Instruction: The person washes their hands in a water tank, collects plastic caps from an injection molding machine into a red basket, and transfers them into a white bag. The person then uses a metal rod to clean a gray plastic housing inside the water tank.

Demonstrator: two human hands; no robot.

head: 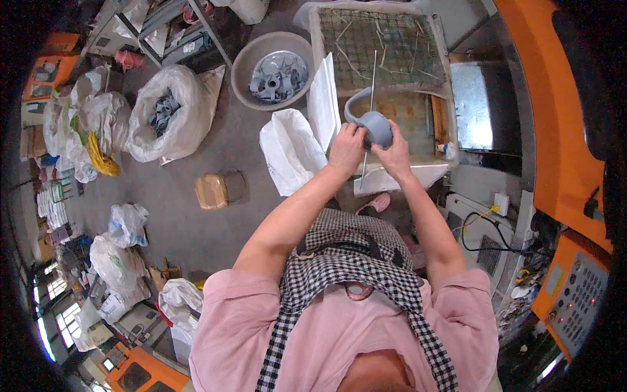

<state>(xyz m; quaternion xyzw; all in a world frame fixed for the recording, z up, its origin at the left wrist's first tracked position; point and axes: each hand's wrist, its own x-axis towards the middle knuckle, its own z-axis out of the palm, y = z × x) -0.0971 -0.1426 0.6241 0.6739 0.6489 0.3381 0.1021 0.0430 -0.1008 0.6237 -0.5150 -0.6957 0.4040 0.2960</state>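
Between both hands is a grey plastic part [378,128] with a rounded body and a curved, hook-like arm. My left hand [349,147] grips its left side near the base of the arm. My right hand [395,153] holds its right side, with the thumb at the lower edge. A thin straight rod [374,73] runs behind or beside the part, above and below it; how it is fixed cannot be told. Beneath the hands lies a framed tub [453,98] with green netting [387,44] over its far half and brownish contents in the near half.
A round basin [240,93] and an open plastic sack [181,134] hold grey parts. A white sack [289,147] stands left of the tub, a taped cardboard box [211,191] on the floor. An orange machine [548,98] and cables [490,249] are at the right.
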